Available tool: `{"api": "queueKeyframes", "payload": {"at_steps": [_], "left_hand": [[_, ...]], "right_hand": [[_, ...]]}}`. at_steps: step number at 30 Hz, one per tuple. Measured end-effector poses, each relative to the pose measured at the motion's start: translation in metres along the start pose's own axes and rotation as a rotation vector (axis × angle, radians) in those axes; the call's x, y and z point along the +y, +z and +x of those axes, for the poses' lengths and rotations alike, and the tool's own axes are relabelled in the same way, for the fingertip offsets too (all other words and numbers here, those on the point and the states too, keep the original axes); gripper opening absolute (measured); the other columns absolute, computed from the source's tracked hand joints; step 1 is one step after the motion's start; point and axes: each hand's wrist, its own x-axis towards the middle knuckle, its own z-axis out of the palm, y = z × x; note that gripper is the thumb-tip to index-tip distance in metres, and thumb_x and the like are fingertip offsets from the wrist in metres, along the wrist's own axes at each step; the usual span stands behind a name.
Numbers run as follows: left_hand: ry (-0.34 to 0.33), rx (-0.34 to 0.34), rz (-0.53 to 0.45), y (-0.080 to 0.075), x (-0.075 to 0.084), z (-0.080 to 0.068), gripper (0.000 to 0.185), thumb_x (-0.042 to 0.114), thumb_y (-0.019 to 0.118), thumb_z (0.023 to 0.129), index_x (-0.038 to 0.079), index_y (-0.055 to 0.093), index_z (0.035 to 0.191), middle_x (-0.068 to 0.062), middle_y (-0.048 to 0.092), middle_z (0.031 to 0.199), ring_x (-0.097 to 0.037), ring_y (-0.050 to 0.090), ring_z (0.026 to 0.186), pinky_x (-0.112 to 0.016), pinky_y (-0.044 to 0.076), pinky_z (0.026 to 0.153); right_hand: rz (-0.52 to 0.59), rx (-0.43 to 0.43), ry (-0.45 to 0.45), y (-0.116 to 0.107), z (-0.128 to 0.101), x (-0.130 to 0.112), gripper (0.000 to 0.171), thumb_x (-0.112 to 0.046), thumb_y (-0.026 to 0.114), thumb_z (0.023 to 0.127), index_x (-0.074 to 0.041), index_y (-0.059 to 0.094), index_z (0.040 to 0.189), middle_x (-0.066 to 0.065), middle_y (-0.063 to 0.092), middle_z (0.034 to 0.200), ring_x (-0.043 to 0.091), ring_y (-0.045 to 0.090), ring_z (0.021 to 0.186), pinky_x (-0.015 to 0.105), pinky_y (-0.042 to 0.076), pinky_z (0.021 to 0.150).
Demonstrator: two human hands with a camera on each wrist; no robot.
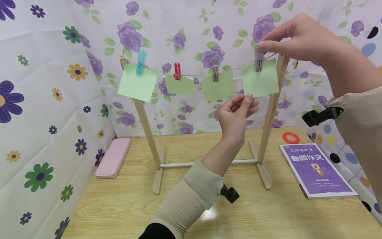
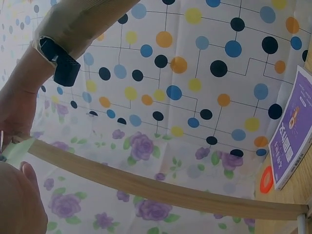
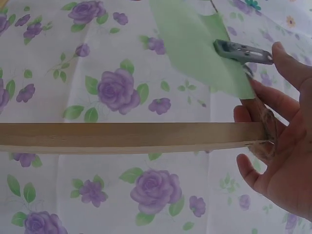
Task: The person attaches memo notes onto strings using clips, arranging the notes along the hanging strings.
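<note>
The right hand (image 1: 298, 38) pinches the grey peg (image 1: 258, 59) on the note (image 1: 260, 81) beside the rack's right post (image 1: 273, 106). The left hand (image 1: 235, 116) pinches the note's lower left corner, with open room below the rack down to the tabletop (image 1: 238, 212).

Matt green paper note (image 1: 260, 81), grey plastic peg (image 1: 258, 60), smooth wooden rack (image 1: 270, 116).

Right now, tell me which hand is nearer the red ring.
Right. The right hand pinches the grey peg above the red ring; the left hand holds the note's bottom edge, farther left.
</note>
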Motion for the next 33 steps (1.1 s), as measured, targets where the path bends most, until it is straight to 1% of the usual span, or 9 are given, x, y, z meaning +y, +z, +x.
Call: {"api": "queueKeyframes", "payload": {"at_steps": [2,4,7,11,17,23,26,28,33], "left_hand": [[0.0,0.0,0.001,0.0,0.0,0.0,0.016,0.011,0.073,0.082,0.0,0.065,0.091,-0.012,0.069,0.085,-0.021,0.07,0.074,-0.033,0.059,0.07],[0.002,0.002,0.004,0.0,0.0,0.001,0.016,0.011,0.073,0.082,0.0,0.065,0.091,-0.012,0.069,0.084,-0.021,0.07,0.074,-0.033,0.059,0.071],[0.001,0.001,0.008,0.0,0.0,0.002,0.016,0.011,0.073,0.082,0.0,0.065,0.091,-0.011,0.069,0.084,-0.02,0.07,0.074,-0.033,0.059,0.071],[0.0,-0.016,0.01,-0.003,-0.001,0.005,0.016,0.011,0.072,0.083,0.0,0.067,0.094,-0.009,0.069,0.084,-0.019,0.07,0.074,-0.032,0.059,0.072],[-0.001,-0.055,0.026,-0.006,-0.001,0.007,0.019,0.01,0.071,0.084,0.0,0.068,0.099,-0.008,0.069,0.087,-0.018,0.07,0.076,-0.034,0.059,0.074],[-0.03,-0.069,0.076,-0.012,-0.001,0.006,0.02,0.013,0.073,0.082,0.001,0.068,0.098,-0.008,0.069,0.086,-0.018,0.07,0.077,-0.033,0.059,0.074],[-0.059,-0.087,0.126,-0.02,-0.001,0.002,0.023,0.016,0.073,0.082,0.002,0.068,0.099,-0.008,0.07,0.088,-0.018,0.07,0.08,-0.034,0.059,0.075],[-0.085,-0.104,0.162,-0.029,-0.002,-0.002,0.024,0.017,0.074,0.082,0.003,0.068,0.101,-0.008,0.07,0.088,-0.018,0.07,0.081,-0.035,0.059,0.076],[-0.12,-0.159,0.332,-0.062,-0.004,-0.021,0.026,0.019,0.074,0.082,0.006,0.067,0.103,-0.006,0.069,0.093,-0.018,0.068,0.084,-0.033,0.059,0.076]], "right_hand": [[0.018,0.012,-0.007,0.001,-0.001,0.001,0.037,-0.035,0.064,0.089,-0.012,0.066,0.118,0.003,0.059,0.121,0.015,0.046,0.11,0.04,0.042,0.103],[0.05,0.051,-0.011,0.002,-0.001,0.001,0.037,-0.033,0.064,0.09,-0.015,0.064,0.121,0.001,0.06,0.119,0.015,0.047,0.109,0.031,0.046,0.097],[0.085,0.168,-0.041,0.005,-0.003,0.001,0.034,-0.03,0.062,0.091,-0.017,0.064,0.121,-0.005,0.061,0.113,0.011,0.047,0.105,0.02,0.043,0.092],[0.104,0.424,-0.136,0.016,-0.008,-0.001,0.029,-0.025,0.063,0.09,-0.016,0.067,0.117,-0.011,0.062,0.107,0.005,0.05,0.102,0.018,0.037,0.092],[0.23,0.908,-0.355,0.042,-0.023,-0.005,0.028,-0.025,0.064,0.08,-0.007,0.072,0.099,-0.006,0.067,0.092,0.006,0.056,0.089,0.016,0.041,0.079],[0.342,1.264,-0.422,0.08,-0.046,-0.01,0.05,-0.051,0.066,0.07,-0.003,0.07,0.083,0.004,0.065,0.076,0.011,0.055,0.077,0.018,0.04,0.072],[0.38,1.342,-0.45,0.1,-0.062,-0.01,0.066,-0.062,0.066,0.069,0.003,0.067,0.079,0.01,0.064,0.071,0.015,0.056,0.073,0.018,0.04,0.069],[0.391,1.353,-0.447,0.113,-0.073,-0.007,0.067,-0.061,0.066,0.07,0.006,0.066,0.077,0.012,0.063,0.069,0.015,0.056,0.072,0.018,0.039,0.068],[0.418,1.262,-0.42,0.145,-0.1,0.011,0.053,-0.045,0.069,0.076,0.008,0.065,0.078,0.014,0.063,0.069,0.01,0.057,0.071,0.019,0.039,0.067]]}}
